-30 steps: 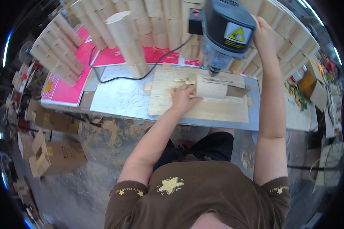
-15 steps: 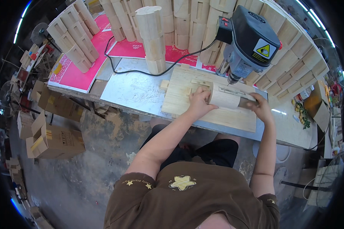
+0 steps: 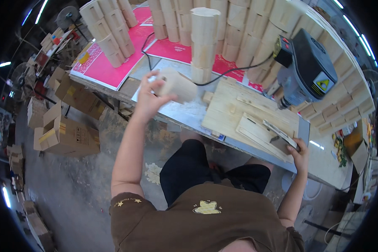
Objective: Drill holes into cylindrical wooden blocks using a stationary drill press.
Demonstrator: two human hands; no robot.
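Pale wooden columns [image 3: 204, 42] loom; my left hand [image 3: 148, 100] grips a rounded beige wooden block [image 3: 178, 87], best kept steady; my right hand [image 3: 300, 157] touches a slim beige wooden strip [image 3: 281, 133], grip unclear.

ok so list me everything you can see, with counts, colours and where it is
wooden block: 1, pale, in left hand
wooden board: 1, pale, on workbench
narrow fixture: 1, pale with dark parts, on board
drill press: 1, black and grey, at board's far right
cord: 1, black, across workbench
stacked wooden pieces: many, pale, workbench's back
sheets: at least 2, pink, under stacks
workbench: 1, partly light grey, centre
cardboard boxes: several, brown, mostly floor left
fans: at least 2, grey, far left
background clutter: uncountable, mixed, both edges
t-shirt: 1, brown, bottom
shorts: 1 pair, dark, below workbench
left hand: 1, bare, around block
right hand: 1, bare, at fixture's end
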